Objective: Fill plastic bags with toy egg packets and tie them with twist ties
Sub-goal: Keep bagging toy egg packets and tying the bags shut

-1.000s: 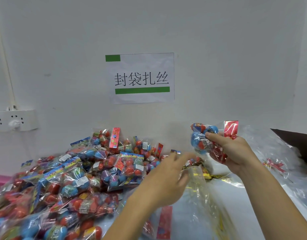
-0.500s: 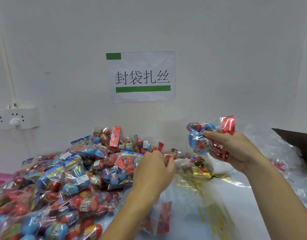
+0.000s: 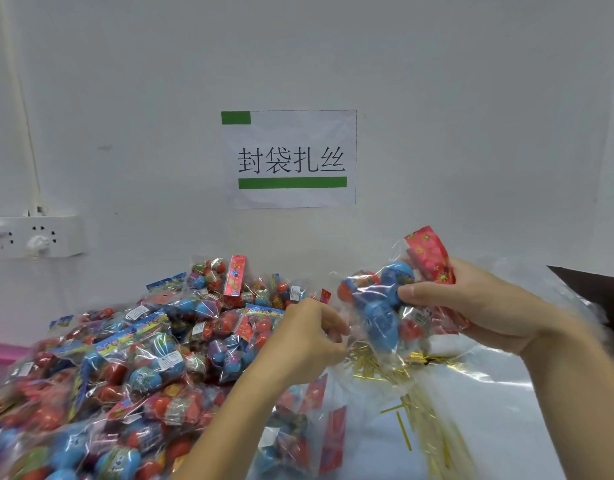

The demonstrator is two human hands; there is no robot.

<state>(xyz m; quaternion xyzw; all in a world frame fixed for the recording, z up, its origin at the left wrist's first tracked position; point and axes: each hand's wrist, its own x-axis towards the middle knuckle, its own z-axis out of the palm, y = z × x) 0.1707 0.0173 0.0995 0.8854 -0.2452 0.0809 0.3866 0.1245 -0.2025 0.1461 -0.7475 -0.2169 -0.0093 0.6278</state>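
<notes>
Change: since half a second ago the left hand (image 3: 307,336) has closed toward the held packet; the right hand (image 3: 472,306) holds its height.
Right grip: fingers and thumb curled round a clear toy egg packet (image 3: 385,306), lifted off the surface, thumb pressed on its front.
Packet contents: blue and red eggs; a red printed header card (image 3: 428,254) stands up at the top right. Its print is too small to read.
Left grip: fingers curled narrow, tips at the packet's lower left edge; whether they pinch the film or something else cannot be told.
Twist ties (image 3: 385,365): gold, loose, heaped on the surface directly beneath the packet, more scattered toward the near edge.
Plastic bags (image 3: 489,393): clear film spread flat on the surface under the right forearm.
Packet pile (image 3: 143,358): many egg packets heaped at left, with small white labels, unreadable.
Wall sign (image 3: 290,159): white paper, green bars, reads 封袋扎丝.
Power strip (image 3: 35,237): white, on the wall at far left.
</notes>
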